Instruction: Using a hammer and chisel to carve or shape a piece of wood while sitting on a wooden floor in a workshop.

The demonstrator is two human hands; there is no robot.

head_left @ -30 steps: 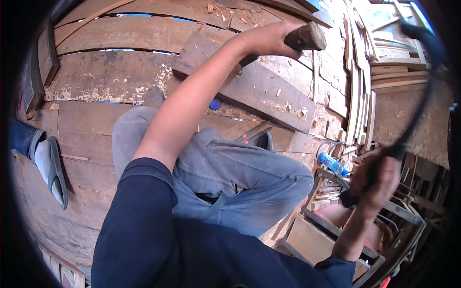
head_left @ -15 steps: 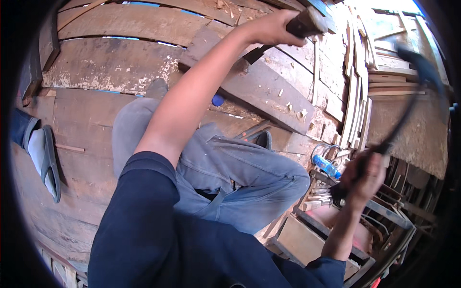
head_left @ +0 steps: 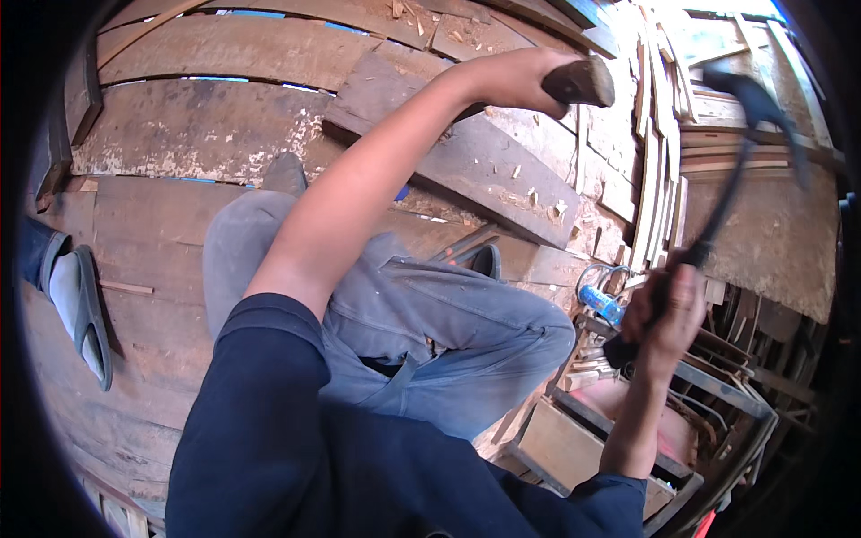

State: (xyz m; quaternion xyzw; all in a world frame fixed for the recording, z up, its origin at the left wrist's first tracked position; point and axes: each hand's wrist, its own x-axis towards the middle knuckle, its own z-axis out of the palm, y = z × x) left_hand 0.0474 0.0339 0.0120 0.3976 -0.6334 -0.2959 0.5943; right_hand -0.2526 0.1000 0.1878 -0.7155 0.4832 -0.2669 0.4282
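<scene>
Hammer (head_left: pixel 735 170) swung higher than before, right hand (head_left: pixel 665 309) gripping — left hand (head_left: pixel 516 79) on chisel (head_left: pixel 581 82)

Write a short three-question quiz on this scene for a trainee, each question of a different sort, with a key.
1. True or false: the right hand grips a hammer raised above the planks.
2. What does the left hand hold against the thick dark plank?
A. a wooden-handled tool
B. a paint brush
C. a tape measure
3. Fill in: a blue ______ lies just left of the right hand.

Key
1. True; the hammer's head is blurred, high at the upper right.
2. A; only the thick wooden handle end shows beyond the fist.
3. Bottle; it lies among wood scraps beside the knee.
</scene>
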